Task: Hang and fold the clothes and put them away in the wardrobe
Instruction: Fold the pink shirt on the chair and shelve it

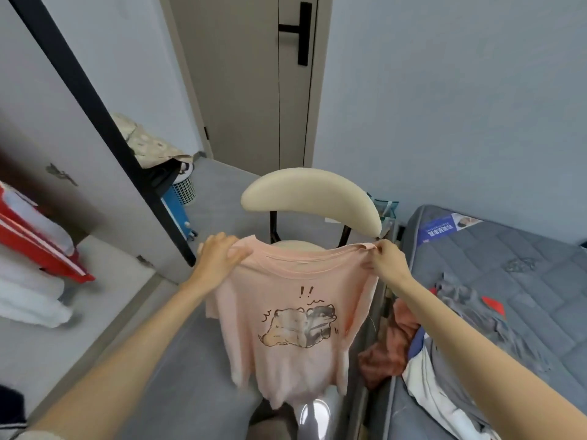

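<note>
**Pink T-shirt held up by both shoulders, in front of the chair**

Pink T-shirt (286,312) is in the air between your hands, printed side toward you: cartoon animals with two exclamation marks above them. It hangs straight down, hem loose near the bottom of the view.

Your left hand (219,252) grips the left shoulder seam, fingers curled over the fabric. Your right hand (386,262) pinches the right shoulder, thumb and fingers closed on the cloth. Neckline sags in a shallow curve between them.

Right behind the shirt is a chair (311,195) with a cream curved backrest. Its seat is mostly hidden by the shirt.

On your right is a bed (524,255) with a grey quilted mattress. A pile of clothes (444,328) lies on its near edge: grey, rust-orange and white pieces.

At far left are red garments (38,242) and white ones (28,300), blurred. A grey door (247,90) is shut straight ahead.
</note>
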`<state>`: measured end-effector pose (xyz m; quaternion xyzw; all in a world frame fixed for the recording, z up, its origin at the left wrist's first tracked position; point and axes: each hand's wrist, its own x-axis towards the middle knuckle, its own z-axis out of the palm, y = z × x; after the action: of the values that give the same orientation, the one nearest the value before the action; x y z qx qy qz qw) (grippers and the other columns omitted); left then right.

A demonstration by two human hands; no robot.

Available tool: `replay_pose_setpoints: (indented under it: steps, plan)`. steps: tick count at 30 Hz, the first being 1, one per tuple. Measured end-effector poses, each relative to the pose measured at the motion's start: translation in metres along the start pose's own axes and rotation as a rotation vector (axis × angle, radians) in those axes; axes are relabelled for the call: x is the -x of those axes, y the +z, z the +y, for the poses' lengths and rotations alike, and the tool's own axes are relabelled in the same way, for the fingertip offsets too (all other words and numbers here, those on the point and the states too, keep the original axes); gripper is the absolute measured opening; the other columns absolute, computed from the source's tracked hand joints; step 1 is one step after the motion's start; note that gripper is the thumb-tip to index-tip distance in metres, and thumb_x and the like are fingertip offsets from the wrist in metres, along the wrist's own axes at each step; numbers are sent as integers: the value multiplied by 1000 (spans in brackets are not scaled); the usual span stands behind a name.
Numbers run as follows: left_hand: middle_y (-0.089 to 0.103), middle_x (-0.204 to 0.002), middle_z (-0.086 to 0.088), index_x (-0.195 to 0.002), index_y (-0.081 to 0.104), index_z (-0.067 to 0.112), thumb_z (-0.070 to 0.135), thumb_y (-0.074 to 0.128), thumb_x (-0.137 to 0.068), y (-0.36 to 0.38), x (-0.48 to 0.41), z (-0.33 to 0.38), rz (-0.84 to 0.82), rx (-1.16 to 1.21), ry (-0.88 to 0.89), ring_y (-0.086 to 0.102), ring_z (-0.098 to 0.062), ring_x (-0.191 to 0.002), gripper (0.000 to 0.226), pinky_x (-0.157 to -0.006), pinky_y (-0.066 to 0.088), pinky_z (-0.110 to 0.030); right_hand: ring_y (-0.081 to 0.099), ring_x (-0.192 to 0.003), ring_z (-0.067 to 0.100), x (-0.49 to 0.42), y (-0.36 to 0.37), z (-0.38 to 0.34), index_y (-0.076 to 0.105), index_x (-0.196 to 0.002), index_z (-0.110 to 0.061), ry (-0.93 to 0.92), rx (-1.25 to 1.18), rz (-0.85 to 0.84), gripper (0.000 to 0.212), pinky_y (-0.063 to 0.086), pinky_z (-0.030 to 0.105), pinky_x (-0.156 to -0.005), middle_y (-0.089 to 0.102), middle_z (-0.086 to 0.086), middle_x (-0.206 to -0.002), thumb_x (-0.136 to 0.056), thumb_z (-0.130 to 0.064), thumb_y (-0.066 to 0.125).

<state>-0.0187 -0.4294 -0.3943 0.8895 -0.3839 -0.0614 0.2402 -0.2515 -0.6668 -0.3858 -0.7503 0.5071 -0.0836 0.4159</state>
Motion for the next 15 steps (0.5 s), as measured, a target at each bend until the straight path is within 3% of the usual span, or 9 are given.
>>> replay_pose_setpoints:
  steps: [2,6,11,15]
  plan:
    - [50,-78,-5,-75,55,10,34,57,-94,18,-25,-15,-74,-30,-23,53,-29,-85,31,-69,28,-35,68,-85,33,-33,15,3,58,-83,-17,48,9,-23,18,56,51,-81,69,12,-87,-85,-11,40]
    - [50,-77,-10,-73,39,14,27,51,-98,53,-72,-34,-136,8,-85,54,-34,-85,30,-67,27,-37,67,-85,32,-82,41,2,56,-82,-16,133,0,-25,17,56,51,-82,69,13,-87,-88,-7,43]
    - [60,-88,-20,-77,47,11,23,47,-99,89,-126,-43,-120,-9,-166,55,-37,-87,25,-70,26,-38,65,-91,32,-140,71,7,60,-103,-5,210,-48,-11,20,54,48,-86,67,15,-100,-91,-8,44]
    - [60,-87,-18,-80,52,6,23,47,-99,121,-161,-56,-85,-13,-235,55,-38,-87,26,-72,33,-41,57,-87,26,-182,94,10,58,-96,-5,226,-51,-9,16,46,35,-75,61,10,-92,-94,-6,42]
